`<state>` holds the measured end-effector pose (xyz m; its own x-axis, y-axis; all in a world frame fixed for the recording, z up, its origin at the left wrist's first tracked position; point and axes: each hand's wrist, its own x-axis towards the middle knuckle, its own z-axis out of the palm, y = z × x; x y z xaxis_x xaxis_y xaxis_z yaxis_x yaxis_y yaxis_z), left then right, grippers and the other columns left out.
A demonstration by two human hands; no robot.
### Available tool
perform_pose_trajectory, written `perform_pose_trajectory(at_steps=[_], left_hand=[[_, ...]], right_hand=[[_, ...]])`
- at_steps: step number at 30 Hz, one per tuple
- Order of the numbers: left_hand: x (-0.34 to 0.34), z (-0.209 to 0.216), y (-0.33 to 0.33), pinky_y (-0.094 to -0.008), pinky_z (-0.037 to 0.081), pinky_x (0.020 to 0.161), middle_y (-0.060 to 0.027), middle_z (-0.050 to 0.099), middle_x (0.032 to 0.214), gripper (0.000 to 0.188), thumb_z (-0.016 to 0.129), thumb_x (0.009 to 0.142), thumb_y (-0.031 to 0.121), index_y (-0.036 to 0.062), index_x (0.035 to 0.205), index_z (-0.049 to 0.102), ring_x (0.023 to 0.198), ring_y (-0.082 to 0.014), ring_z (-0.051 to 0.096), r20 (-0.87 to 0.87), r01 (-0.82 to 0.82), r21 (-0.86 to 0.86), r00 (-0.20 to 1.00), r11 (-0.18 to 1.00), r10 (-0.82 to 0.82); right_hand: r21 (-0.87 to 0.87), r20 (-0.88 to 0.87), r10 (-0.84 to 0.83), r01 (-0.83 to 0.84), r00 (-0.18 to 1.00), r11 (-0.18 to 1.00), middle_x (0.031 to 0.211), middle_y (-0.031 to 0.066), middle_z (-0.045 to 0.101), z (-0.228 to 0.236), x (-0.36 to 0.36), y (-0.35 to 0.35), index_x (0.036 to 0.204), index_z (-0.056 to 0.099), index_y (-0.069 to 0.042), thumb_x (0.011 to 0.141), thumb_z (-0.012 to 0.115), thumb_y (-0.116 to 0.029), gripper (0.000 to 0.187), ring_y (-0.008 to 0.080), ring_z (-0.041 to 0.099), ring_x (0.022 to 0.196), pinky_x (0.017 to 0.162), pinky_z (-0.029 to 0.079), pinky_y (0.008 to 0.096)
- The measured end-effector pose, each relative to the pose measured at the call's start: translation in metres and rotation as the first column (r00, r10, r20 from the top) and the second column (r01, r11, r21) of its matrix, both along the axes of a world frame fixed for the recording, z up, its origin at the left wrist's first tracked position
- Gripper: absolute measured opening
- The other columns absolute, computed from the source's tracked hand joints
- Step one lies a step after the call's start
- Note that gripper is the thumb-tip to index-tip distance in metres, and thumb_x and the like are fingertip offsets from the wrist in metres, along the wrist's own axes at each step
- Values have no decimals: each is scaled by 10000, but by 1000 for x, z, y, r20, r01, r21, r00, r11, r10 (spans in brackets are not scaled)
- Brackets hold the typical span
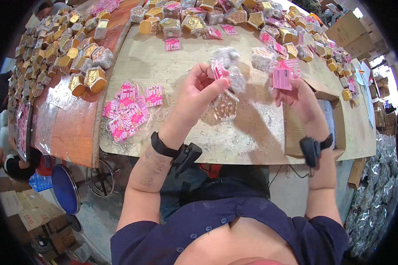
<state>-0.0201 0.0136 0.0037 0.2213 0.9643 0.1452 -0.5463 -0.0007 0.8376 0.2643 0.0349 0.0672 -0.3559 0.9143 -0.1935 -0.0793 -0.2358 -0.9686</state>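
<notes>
Above the table [163, 57], left hand [199, 90] pinches a clear packet [225, 104] hanging lengthwise — right hand [298, 95] pinches a pink card [282, 78].

I see glossy, crinkled clear plastic on the packet [226, 102] in my left hand [198, 95]. The pink label [282, 77] in my right hand [299, 98] looks like shiny printed paper. The tabletop board [163, 66] is matt, scuffed wood; the gold boxes [88, 80] gleam like foil.

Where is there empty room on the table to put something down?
Bare beige tabletop lies between the heap of pink striped paper labels and the left hand. The near edge below both hands is bare too. The far edge is crowded with gold-foil wrapped blocks.
</notes>
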Motion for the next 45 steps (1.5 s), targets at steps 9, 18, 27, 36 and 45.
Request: perform_pose_trajectory(at_steps=[9,18,27,36,45], left_hand=[[8,5,-13,-270,489,887,-57,646,1101,292,712,902,134,58,1120,533,1024,-123,619,-177,168,46,972,985,-157],[11,10,-12,-268,508,856,-11,615,990,325,776,845,79,77,991,486,962,-92,611,-134,200,-10,971,980,-200],[10,14,-15,-265,503,863,-5,615,976,323,788,822,66,76,992,514,960,-89,599,-155,242,-15,958,970,-242],[13,9,-17,-294,525,839,-51,642,1034,326,748,869,132,56,1101,531,959,-128,620,-152,374,62,920,925,-362],[5,2,-11,-303,541,852,-55,610,1101,417,716,897,222,64,1217,502,995,-138,619,-67,443,-27,894,896,-444]], right_hand=[[420,504,-145,-95,852,903,965,157,620,-20,-79,-56,1092,605,13,954,640,-207,262,255,635,816,700,495,388],[700,665,-387,-353,639,620,1024,221,605,-13,-93,-71,1433,446,-39,911,639,-147,567,388,633,873,720,531,438],[657,686,-224,-456,693,601,1146,237,576,-2,-74,-67,1465,415,-31,878,603,-20,617,401,628,906,786,532,421],[443,256,-15,-104,967,891,1269,116,578,-6,-67,-58,1290,590,-80,771,731,60,556,184,636,882,775,547,295],[722,539,-290,-255,791,643,1219,133,636,-1,-71,-69,1313,589,-122,768,746,0,580,298,596,1097,923,489,403]])
